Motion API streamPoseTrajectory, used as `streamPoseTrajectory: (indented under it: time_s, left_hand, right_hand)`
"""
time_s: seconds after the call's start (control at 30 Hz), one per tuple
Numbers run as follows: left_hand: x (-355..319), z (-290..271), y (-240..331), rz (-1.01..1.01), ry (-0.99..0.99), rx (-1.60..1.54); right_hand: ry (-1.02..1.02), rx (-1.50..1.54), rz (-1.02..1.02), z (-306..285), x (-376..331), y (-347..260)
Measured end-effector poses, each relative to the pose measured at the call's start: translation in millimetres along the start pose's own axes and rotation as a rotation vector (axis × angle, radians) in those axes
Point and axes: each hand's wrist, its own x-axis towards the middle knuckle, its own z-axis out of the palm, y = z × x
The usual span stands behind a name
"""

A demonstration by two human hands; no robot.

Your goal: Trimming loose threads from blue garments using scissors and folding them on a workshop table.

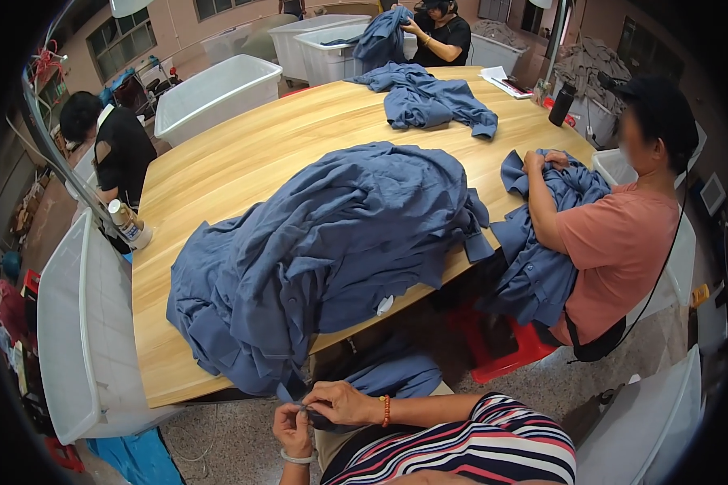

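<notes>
A white bin (81, 339) stands at the far left beside a long wooden table (243, 153), where a person in black (113, 145) bends near a bottle (125, 222). Across the table's near end sprawls a heap of blue shirts (323, 250), its lower edge spilling off the table toward the wearer's lap. There, at the bottom of the frame, the left hand (293, 428) and the right hand (340, 400) meet on a hanging shirt edge (311, 408): both sets of fingers are pinched narrow on a small fold of the blue cloth, thumbs close together, a beaded bracelet (386, 411) on the right wrist. What the fingertips work at is too small to tell. The job looks best done with the cloth kept taut between the two pinches and the weight of the heap left on the table, so the edge does not drag. Farther right, a person in an orange top (615, 242) handles another blue shirt, and a third worker lifts one at the table's far end.
</notes>
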Motion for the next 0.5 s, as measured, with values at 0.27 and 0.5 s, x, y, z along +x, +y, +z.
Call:
streamPoseTrajectory:
  time_s: [0.27,0.5]
  left_hand:
    - [-11.6,7.2,-9.2,-0.073,0.106,0.093]
    - [-12.2,-4.9,-14.7,0.044,0.092,0.246]
  right_hand:
    - [0.061,-0.189,-0.104,19.1,-5.0,18.9]
    - [-0.008,-0.258,-0.181,17.6,-5.7,27.4]
